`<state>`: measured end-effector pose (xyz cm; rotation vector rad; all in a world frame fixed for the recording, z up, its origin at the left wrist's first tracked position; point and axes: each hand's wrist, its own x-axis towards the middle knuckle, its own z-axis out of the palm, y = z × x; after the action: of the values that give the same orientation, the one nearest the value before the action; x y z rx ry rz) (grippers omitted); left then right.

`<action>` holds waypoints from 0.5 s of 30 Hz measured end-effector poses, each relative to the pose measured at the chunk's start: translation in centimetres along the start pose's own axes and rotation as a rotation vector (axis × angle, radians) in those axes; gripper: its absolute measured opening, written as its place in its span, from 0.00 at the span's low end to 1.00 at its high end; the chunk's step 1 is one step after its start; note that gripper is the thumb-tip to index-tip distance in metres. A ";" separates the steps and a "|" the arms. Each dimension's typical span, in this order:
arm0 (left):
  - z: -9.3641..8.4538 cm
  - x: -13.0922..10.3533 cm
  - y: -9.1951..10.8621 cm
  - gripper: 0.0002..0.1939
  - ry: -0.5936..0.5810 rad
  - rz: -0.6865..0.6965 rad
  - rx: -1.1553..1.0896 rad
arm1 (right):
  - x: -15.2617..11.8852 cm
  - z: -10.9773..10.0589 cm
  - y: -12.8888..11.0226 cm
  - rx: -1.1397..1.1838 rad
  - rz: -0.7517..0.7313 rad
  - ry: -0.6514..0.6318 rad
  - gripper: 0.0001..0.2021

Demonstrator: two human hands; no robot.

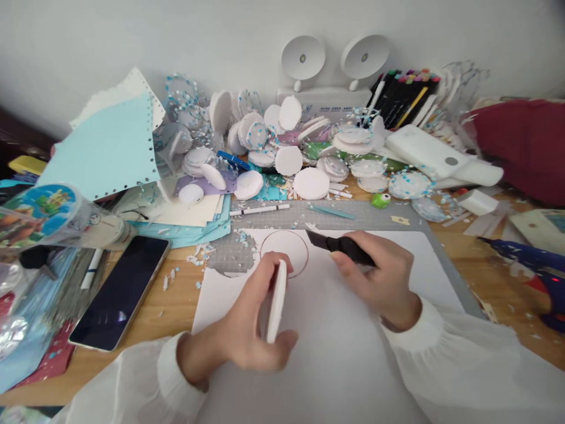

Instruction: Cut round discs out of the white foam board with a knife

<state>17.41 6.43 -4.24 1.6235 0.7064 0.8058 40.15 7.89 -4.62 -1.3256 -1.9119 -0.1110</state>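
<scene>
My left hand (247,324) grips a white foam disc (277,303) by its edges, held upright and nearly edge-on to me. In my right hand (384,274) is a black utility knife (351,250), its dark blade pointing left above the sheet. Below both hands lies a large white foam board (424,253), with a brown circle outline (285,244) drawn near its far edge. The board's far left corner is cut away in a curve. My left fingertips hide part of the circle.
A grey cutting mat (304,217) lies beneath the board. Many white discs (311,183) are heaped behind it. On the left are a phone (121,292) and a plastic cup (48,215); a blue glue gun (525,259) lies right. A twin-head lamp (324,94) stands at the wall.
</scene>
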 end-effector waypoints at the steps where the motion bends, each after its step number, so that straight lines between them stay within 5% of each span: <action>1: 0.0 0.1 0.0 0.28 -0.052 -0.062 -0.154 | 0.0 0.0 0.1 0.009 0.009 0.005 0.15; 6: 0.3 0.9 0.1 0.37 -0.222 -0.196 -0.826 | -0.1 0.0 -0.2 0.043 0.071 -0.003 0.14; 11: 0.3 1.3 0.3 0.53 -0.284 -0.283 -1.000 | -0.1 0.1 -0.2 0.051 0.090 0.004 0.14; 15: 0.2 1.2 0.2 0.54 -0.312 -0.288 -1.031 | -0.1 0.1 -0.2 0.060 0.083 -0.007 0.14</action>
<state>18.27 7.28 -3.86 0.6597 0.2028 0.5336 39.98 7.76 -4.66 -1.3646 -1.8490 -0.0075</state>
